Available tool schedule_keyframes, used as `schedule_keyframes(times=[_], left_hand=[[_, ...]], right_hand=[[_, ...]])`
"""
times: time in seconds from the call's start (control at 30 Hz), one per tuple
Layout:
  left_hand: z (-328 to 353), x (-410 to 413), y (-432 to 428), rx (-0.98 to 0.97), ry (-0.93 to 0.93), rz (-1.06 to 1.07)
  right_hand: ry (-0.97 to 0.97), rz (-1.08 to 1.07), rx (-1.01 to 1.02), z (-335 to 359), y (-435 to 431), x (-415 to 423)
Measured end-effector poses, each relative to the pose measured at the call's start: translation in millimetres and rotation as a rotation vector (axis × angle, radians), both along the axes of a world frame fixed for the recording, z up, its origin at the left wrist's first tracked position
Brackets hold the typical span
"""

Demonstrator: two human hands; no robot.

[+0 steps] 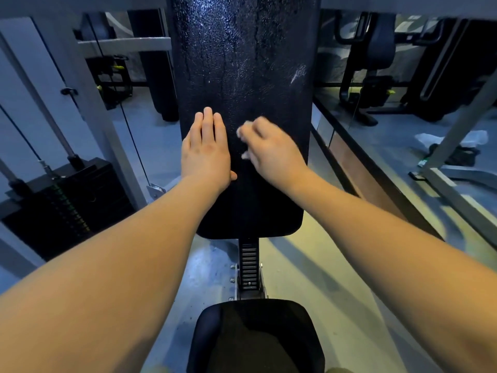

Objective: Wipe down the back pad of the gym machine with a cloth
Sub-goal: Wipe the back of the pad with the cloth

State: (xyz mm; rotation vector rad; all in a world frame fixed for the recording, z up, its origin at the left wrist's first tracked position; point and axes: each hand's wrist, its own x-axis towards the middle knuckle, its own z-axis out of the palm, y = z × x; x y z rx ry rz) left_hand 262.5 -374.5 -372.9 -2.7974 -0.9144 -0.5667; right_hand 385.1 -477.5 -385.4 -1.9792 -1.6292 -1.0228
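The tall black back pad (242, 63) stands upright in the middle of the view, its upper part streaked and shiny. My left hand (205, 146) lies flat on the pad's lower left with straight fingers. My right hand (269, 146) is beside it on the pad, blurred, its fingers curled round a small white cloth (242, 133) of which only bits show at the fingertips. The cloth is pressed against the pad surface.
The black seat pad (255, 337) sits below, joined by a ribbed adjustment post (248, 265). A weight stack (61, 205) with cables stands at left. A mirror wall at right reflects another machine (376, 55). White and dark items (454, 146) lie on the floor at right.
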Motion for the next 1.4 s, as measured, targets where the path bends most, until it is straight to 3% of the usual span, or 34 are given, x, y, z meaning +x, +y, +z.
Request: schedule_keyframes(times=[0.07, 0.13, 0.23, 0.3, 0.5, 0.63, 0.83, 0.93, 1.03, 1.13, 1.27, 1.4], left_hand=[[-0.2, 0.8, 0.7, 0.000, 0.004, 0.000], [-0.2, 1.5, 0.5, 0.005, 0.008, 0.010], [0.5, 2.6, -0.6, 0.010, 0.023, 0.016], [1.6, 2.8, -1.3, 0.013, 0.041, 0.021], [12.6, 7.0, -5.4, 0.023, 0.123, 0.048], [24.2, 8.6, -9.5, 0.028, 0.179, 0.054], [23.0, 12.3, -10.3, 0.144, 0.235, 0.071], [20.4, 15.0, -9.8, 0.179, 0.222, 0.069], [18.2, 16.3, -8.2, 0.183, 0.233, 0.073], [15.5, 18.1, -5.7, 0.195, 0.226, 0.078], [15.8, 18.2, -5.7, 0.200, 0.227, 0.070], [15.6, 17.0, -5.6, 0.200, 0.222, 0.065]], right_hand=[[-0.126, 0.039, -0.152, 2.8, -13.3, 6.4], [-0.201, -0.022, -0.102, 26.4, -21.2, 25.7], [-0.093, -0.204, 0.227, 54.0, -29.0, 53.5], [-0.003, -0.266, 0.335, 48.0, -24.2, 50.8], [0.112, -0.189, 0.217, -7.1, -39.5, 28.0], [0.078, -0.166, 0.201, 6.2, -45.8, 38.0], [0.095, -0.295, 0.428, 87.6, -21.3, 62.9], [0.188, -0.272, 0.521, 70.9, -15.5, 53.1], [0.192, -0.191, 0.391, 22.3, -28.6, 29.4], [0.112, -0.160, 0.281, 35.7, -34.3, 49.1], [0.153, -0.250, 0.501, 89.1, -15.7, 72.8], [0.285, -0.252, 0.617, 66.6, -10.9, 56.5]])
